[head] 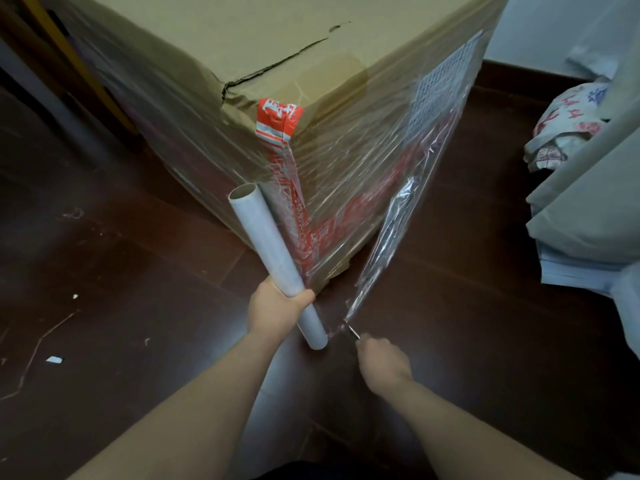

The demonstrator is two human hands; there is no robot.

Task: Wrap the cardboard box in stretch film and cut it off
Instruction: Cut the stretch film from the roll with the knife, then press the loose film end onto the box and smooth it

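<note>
A large cardboard box [277, 46] with red and white tape at its near corner stands on the floor, its sides covered in clear stretch film [346, 188]. My left hand [277, 308] grips the grey film roll [263, 237] near its lower end, the roll leaning against the box's near corner. A loose sheet of film [391, 230] stretches from the box's right side down to the roll's lower end. My right hand [382, 358] holds a small blade [354, 331] whose tip touches the bottom edge of that sheet.
Dark brown tiled floor [121, 271] with scraps of string and paper at the left. Grey-green fabric [588, 209] and a printed bag [568, 123] lie at the right. A yellow-framed piece of furniture [79, 64] stands behind the box at the left.
</note>
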